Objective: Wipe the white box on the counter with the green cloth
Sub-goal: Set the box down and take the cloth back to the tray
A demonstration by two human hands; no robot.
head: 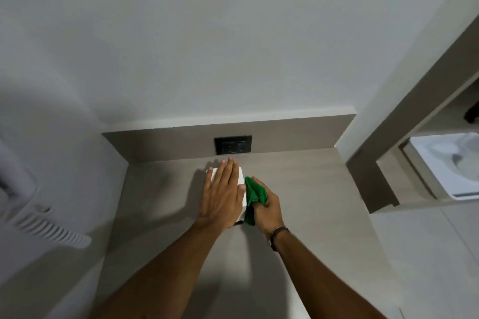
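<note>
A small white box (240, 176) stands on the beige counter (311, 189), close to the back wall. My left hand (222, 195) lies flat on top of the box, fingers stretched out and together, covering most of it. My right hand (268, 206) is closed around a bunched green cloth (255, 193) and presses it against the box's right side. Only the box's far left corner and right edge show.
A black wall socket (233, 144) sits in the low backsplash just behind the box. To the right, past the counter's edge, a white basin (445, 163) stands under a shelf. A white ribbed object (39, 217) hangs blurred at the left.
</note>
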